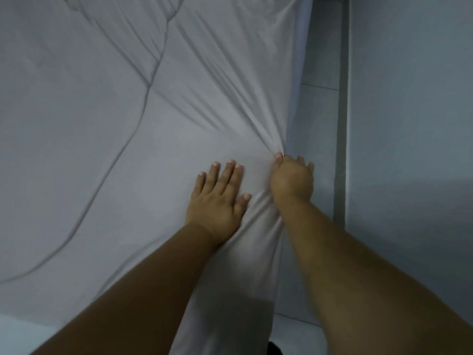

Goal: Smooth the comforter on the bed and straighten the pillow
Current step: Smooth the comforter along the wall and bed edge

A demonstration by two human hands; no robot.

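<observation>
A pale grey-white comforter [102,111] covers most of the head view, with stitched seams running diagonally and creases fanning out from its right edge. My left hand [217,198] lies flat on the comforter, fingers spread, palm down. Just to its right, my right hand [291,180] pinches a bunch of the comforter's edge between thumb and fingers, and the folds radiate up and left from that pinch. No pillow is in view.
A tiled floor strip [320,111] runs along the right side of the bed. Beyond it stands a pale wall [409,124] with a grey skirting band [341,124]. A bit of floor shows at the bottom left corner.
</observation>
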